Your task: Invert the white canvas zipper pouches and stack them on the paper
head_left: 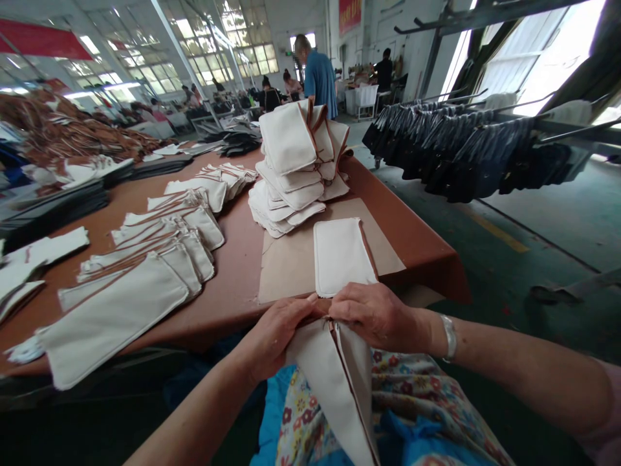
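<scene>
My left hand point(276, 333) and my right hand point(376, 314) both grip the top of a cream fabric pouch point(334, 382) with brown edging, held over my lap at the table's front edge. The fingers of both hands are closed on its upper end. Just beyond my hands, one flat cream pouch point(341, 254) lies on a sheet of brown paper point(291, 259). My right wrist wears a silver bracelet point(449, 336).
A tall stack of finished pouches point(295, 165) stands behind the paper. Rows of overlapped pouches point(160, 252) cover the brown table point(417, 239) to the left. Dark garments hang on a rack point(466, 149) at the right. People work at the back; one in blue point(319, 77) stands.
</scene>
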The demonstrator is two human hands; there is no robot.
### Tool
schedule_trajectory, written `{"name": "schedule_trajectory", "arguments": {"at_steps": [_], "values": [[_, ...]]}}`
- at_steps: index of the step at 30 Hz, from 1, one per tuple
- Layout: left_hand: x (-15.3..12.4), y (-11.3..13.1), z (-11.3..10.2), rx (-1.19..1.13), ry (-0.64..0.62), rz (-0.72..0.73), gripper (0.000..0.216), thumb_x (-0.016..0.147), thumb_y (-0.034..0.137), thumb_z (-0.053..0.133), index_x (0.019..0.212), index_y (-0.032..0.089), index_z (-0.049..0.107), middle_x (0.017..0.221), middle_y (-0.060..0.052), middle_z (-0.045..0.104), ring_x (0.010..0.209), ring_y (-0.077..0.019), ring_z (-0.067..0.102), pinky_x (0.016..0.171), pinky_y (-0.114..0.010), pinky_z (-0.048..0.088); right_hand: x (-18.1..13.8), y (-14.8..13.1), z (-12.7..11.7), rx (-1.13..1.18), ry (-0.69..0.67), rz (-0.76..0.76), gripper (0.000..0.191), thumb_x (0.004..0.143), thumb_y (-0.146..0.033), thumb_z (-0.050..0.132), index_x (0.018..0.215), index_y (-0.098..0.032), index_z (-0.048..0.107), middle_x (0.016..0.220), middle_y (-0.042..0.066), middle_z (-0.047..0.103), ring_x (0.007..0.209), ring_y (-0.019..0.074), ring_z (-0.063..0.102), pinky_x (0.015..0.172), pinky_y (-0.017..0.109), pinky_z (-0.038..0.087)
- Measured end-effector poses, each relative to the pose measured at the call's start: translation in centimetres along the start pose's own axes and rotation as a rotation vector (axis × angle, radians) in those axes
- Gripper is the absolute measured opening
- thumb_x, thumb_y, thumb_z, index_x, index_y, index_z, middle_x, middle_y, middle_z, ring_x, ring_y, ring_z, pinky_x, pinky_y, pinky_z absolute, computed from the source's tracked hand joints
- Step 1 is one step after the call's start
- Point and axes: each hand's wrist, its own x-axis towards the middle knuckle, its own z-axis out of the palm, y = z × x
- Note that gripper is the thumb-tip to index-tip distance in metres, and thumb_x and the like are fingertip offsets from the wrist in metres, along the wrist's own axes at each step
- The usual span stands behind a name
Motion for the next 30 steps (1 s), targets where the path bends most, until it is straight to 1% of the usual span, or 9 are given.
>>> {"name": "schedule_trajectory", "arguments": {"at_steps": [5, 10, 12, 14, 17, 20, 23, 27, 30], "values": [[0.1, -0.1, 0.1, -0.123, -0.122, -0.15, 0.033, 0.085, 0.044, 0.067, 0.086, 0.011, 0.066, 0.077, -0.007, 0.067, 0.059, -0.0123, 0.058, 0.054, -0.022, 0.043, -0.4, 0.3, -0.5, -0.236, -0.013, -0.18, 0.016, 0.093, -0.015, 0.051, 0.106, -0.012, 0.06, 0.094, 0.009, 0.067, 0.085, 0.0194, 0.059, 0.075, 0.031, 0.049], [-0.1, -0.4, -0.1, 0.055, -0.074, -0.071, 0.036, 0.081, 0.047, 0.071, 0.079, 0.012, 0.062, 0.067, 0.001, 0.056, 0.054, -0.0068, 0.045, 0.049, -0.018, 0.033, -0.9, 0.1, -0.6, -0.224, -0.014, -0.268, 0.015, 0.092, -0.016, 0.051, 0.103, -0.013, 0.06, 0.09, 0.009, 0.067, 0.081, 0.0184, 0.06, 0.073, 0.03, 0.047], [-0.5, 0.0, -0.1, 0.217, -0.062, 0.018, 0.036, 0.085, 0.047, 0.067, 0.081, 0.012, 0.062, 0.067, 0.002, 0.053, 0.056, -0.0066, 0.041, 0.049, -0.017, 0.029, -1.0, -0.2, -0.7, -0.005, 0.028, -0.112, 0.014, 0.094, -0.016, 0.048, 0.103, -0.014, 0.058, 0.089, 0.008, 0.066, 0.081, 0.0157, 0.06, 0.072, 0.027, 0.046], [-0.9, 0.6, 0.0, 0.39, -0.053, 0.112, 0.032, 0.089, 0.044, 0.062, 0.081, 0.013, 0.063, 0.069, 0.003, 0.051, 0.058, -0.0071, 0.039, 0.05, -0.018, 0.028, -0.7, -0.4, -1.1, 0.258, 0.07, 0.192, 0.016, 0.098, -0.022, 0.044, 0.106, -0.015, 0.055, 0.087, 0.005, 0.064, 0.078, 0.0129, 0.058, 0.07, 0.024, 0.045], [-1.4, 1.6, 0.2, 0.606, -0.046, 0.244, 0.027, 0.094, 0.036, 0.055, 0.079, 0.015, 0.062, 0.071, 0.003, 0.051, 0.062, -0.0082, 0.041, 0.052, -0.019, 0.031, 0.6, -0.2, -2.5, 0.516, -0.037, 0.53, 0.029, 0.102, -0.036, 0.039, 0.101, -0.013, 0.057, 0.08, 0.002, 0.058, 0.07, 0.0104, 0.051, 0.065, 0.023, 0.041], [-1.5, 2.1, 0.5, 0.783, 0.011, 0.36, 0.026, 0.095, 0.03, 0.052, 0.074, 0.016, 0.056, 0.07, 0.004, 0.05, 0.064, -0.0087, 0.041, 0.056, -0.019, 0.032, 2.2, 0.1, -3.9, 0.628, -0.277, 0.559, 0.037, 0.098, -0.042, 0.046, 0.082, -0.011, 0.06, 0.07, -0.002, 0.048, 0.063, 0.0081, 0.04, 0.058, 0.021, 0.035], [-1.4, 2.1, 0.7, 0.903, 0.086, 0.444, 0.029, 0.094, 0.028, 0.053, 0.068, 0.016, 0.049, 0.067, 0.004, 0.047, 0.062, -0.009, 0.039, 0.056, -0.021, 0.031, 3.0, 0.5, -3.9, 0.671, -0.385, 0.562, 0.026, 0.09, -0.033, 0.059, 0.079, -0.01, 0.061, 0.065, -0.004, 0.046, 0.06, 0.0065, 0.038, 0.055, 0.02, 0.032], [-1.2, 1.2, 0.5, 0.811, 0.075, 0.484, 0.031, 0.093, 0.033, 0.055, 0.068, 0.016, 0.05, 0.067, 0.003, 0.047, 0.062, -0.0096, 0.038, 0.056, -0.022, 0.03, 2.4, 0.7, -2.5, 0.934, -0.314, 0.619, 0.029, 0.084, -0.037, 0.066, 0.076, -0.01, 0.06, 0.062, -0.004, 0.046, 0.055, 0.005, 0.036, 0.048, 0.018, 0.028], [-0.9, 0.6, -0.3, 0.449, -0.078, 0.324, 0.037, 0.091, 0.048, 0.056, 0.074, 0.015, 0.053, 0.071, 0.001, 0.048, 0.062, -0.0107, 0.041, 0.055, -0.022, 0.032, 1.7, 0.7, -1.8, 1.087, -0.235, 0.7, 0.034, 0.082, -0.044, 0.068, 0.077, -0.011, 0.06, 0.061, -0.005, 0.046, 0.048, 0.0034, 0.035, 0.041, 0.016, 0.026]]}}
